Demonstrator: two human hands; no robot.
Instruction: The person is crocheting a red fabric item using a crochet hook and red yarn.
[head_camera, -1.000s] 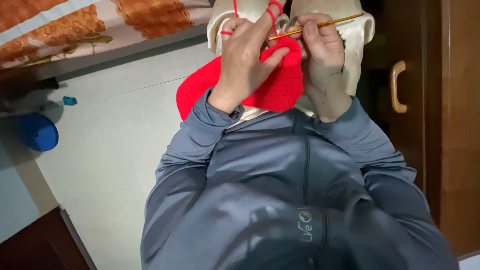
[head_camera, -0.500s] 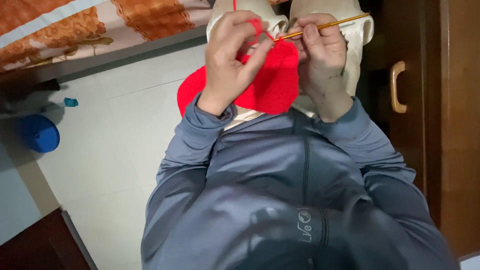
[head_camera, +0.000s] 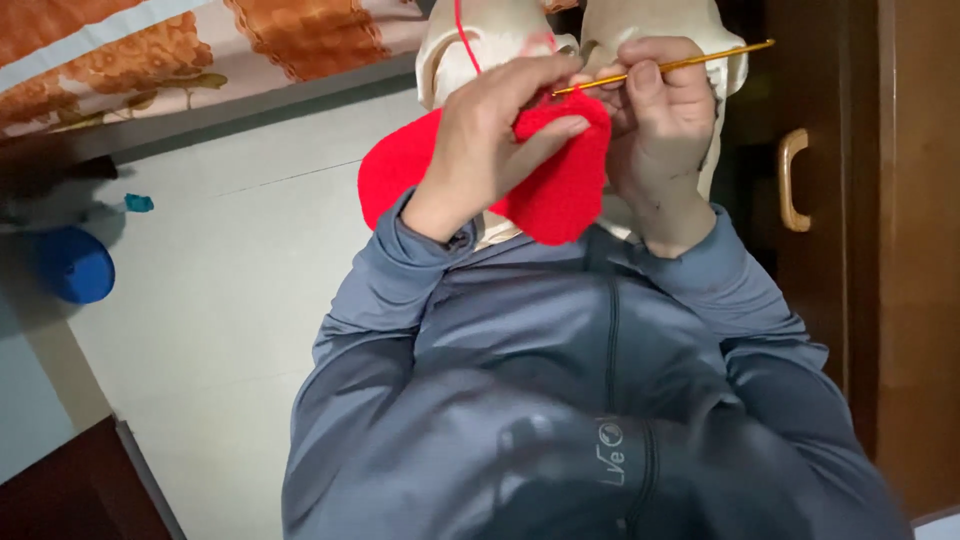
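**Crochet held close, between both hands**

The left hand (head_camera: 490, 140) pinches the red crochet piece (head_camera: 555, 185), keeping its edge tight. The right hand (head_camera: 660, 125) closes on the golden hook (head_camera: 665, 68), probably in the stitches. Red yarn (head_camera: 462, 35) runs far.

The only label in view is a small round grey logo mark (head_camera: 610, 436) on the chest of the person's grey-blue zip jacket (head_camera: 520, 400), just left of the zip. There are no packages, signs or screens to be seen.
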